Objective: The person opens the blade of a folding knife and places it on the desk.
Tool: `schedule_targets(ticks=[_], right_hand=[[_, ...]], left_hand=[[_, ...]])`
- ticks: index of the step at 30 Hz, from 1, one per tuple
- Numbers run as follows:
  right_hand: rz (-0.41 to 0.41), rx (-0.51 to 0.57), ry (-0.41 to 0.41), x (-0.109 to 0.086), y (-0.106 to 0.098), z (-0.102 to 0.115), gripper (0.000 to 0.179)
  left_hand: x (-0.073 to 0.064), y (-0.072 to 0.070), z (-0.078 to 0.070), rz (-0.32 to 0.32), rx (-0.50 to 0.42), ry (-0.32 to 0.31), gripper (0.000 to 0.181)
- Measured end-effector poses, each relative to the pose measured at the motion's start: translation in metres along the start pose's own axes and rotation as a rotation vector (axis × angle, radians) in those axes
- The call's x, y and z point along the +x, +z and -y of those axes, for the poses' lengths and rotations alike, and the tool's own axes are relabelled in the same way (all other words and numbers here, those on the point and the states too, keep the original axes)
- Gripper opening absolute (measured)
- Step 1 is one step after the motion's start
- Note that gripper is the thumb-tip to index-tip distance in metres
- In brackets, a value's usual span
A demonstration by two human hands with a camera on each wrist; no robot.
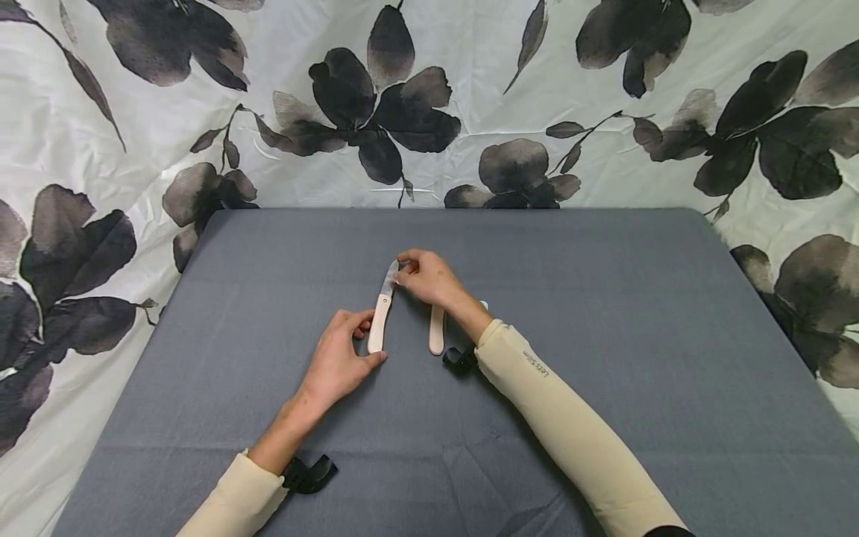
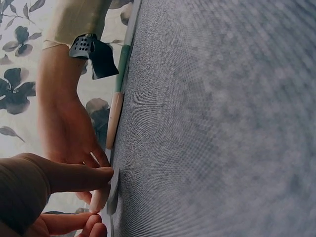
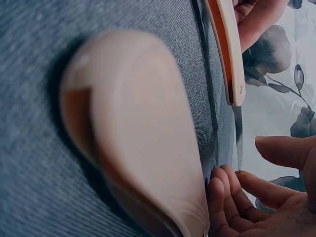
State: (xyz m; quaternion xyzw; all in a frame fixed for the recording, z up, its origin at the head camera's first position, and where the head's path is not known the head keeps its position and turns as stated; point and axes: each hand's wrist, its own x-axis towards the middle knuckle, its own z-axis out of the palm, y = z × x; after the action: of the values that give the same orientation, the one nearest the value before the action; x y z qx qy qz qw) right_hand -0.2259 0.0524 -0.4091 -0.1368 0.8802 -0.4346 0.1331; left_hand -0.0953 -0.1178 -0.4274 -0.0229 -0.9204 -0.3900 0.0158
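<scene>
A folding knife (image 1: pixel 379 324) with a pale pink handle and a bared metal blade (image 1: pixel 388 280) points away on the grey cloth. My left hand (image 1: pixel 341 358) pinches its handle, thumb at the near end and fingers along the left side; the left wrist view shows the handle (image 2: pixel 100 198) between them. At the blade's tip is my right hand (image 1: pixel 429 277). In the right wrist view a fingertip touches the tip while the thumb (image 3: pixel 282 150) stands apart. A second pale pink handle (image 1: pixel 436 332) lies under the right wrist, its far part hidden by the arm.
A grey cloth (image 1: pixel 637 335) covers the table. Behind it hangs a white sheet (image 1: pixel 483 97) with dark flowers. In the left wrist view, a green section (image 2: pixel 122 68) continues from the second pink handle. Black wrist mounts (image 1: pixel 310 475) sit on both forearms.
</scene>
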Motion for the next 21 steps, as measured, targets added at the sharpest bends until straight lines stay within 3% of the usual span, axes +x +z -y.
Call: schedule_targets(ticks=[21], right_hand=[[0.056,-0.138,-0.003,0.0041,0.005,-0.0003,0.046]], left_hand=[[-0.0028,0.0053,0.0037,0.027,0.041,-0.014,0.065]])
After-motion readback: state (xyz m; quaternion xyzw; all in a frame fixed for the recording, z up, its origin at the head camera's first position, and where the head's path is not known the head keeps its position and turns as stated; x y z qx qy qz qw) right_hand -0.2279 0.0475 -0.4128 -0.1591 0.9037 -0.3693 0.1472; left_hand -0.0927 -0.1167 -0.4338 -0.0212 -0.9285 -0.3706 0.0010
